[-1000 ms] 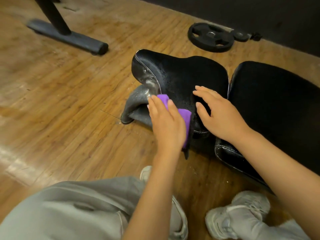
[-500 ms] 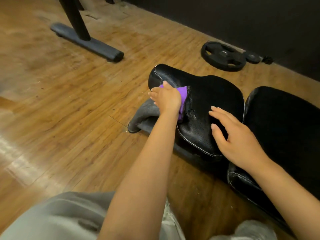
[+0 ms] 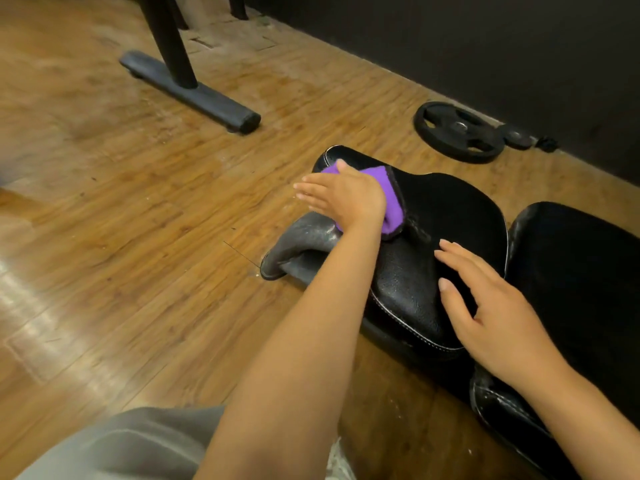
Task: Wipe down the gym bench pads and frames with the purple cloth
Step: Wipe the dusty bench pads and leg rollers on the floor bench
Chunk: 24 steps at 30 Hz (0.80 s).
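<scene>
Both forearms are bare, with no sleeves, watch or rings in sight. Loose grey trousers (image 3: 131,448) fill the lower left of the frame.

No readable text

Nothing legible shows on the bench pads, the weight plate (image 3: 459,132) or the floor; any markings are too small to tell.

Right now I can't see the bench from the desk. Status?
Left hand flat on purple cloth, pressing it to seat pad. Right hand open, resting on pad. Nothing in the way.
</scene>
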{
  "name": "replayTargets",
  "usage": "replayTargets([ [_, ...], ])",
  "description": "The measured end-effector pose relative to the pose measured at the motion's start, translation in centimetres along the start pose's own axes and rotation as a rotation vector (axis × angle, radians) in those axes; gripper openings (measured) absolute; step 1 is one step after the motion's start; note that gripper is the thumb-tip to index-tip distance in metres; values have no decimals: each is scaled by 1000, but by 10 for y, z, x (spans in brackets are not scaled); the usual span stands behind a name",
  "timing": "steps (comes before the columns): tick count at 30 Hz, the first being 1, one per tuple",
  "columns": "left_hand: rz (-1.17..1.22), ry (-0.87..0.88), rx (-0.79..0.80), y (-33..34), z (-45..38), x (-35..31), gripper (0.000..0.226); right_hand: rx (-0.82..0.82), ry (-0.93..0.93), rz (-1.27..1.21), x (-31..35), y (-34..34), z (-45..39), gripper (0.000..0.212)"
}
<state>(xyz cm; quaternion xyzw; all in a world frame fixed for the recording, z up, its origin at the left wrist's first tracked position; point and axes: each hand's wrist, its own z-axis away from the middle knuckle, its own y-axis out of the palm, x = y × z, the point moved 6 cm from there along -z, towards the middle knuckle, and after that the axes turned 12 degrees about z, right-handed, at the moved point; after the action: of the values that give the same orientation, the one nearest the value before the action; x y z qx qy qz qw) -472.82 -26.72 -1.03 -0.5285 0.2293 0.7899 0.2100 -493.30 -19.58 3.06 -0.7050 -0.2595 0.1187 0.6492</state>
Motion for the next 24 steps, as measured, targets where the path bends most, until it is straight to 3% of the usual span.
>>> replayTargets([
  [4,-17,166,-58,-9,-28,-14,58,16,6,-13,-2,1,1,45],
  [8,3,255,92,-7,-12,2,60,15,4,-22,-1,2,0,45],
  [13,24,239,274,-6,13,24,64,-12,-1,-11,0,1,-1,43],
  [16,11,286,183,-4,-4,9,61,-2,2,6,1,0,-1,44],
  [19,-169,360,69,-5,-44,-15,51,26,10,14,1,1,-1,45],
  [22,-312,372,245,-2,-75,-34,31,24,11,15,1,1,-1,45],
  [24,-335,338,333,-1,-78,-37,30,18,15,4,0,1,-1,44],
])
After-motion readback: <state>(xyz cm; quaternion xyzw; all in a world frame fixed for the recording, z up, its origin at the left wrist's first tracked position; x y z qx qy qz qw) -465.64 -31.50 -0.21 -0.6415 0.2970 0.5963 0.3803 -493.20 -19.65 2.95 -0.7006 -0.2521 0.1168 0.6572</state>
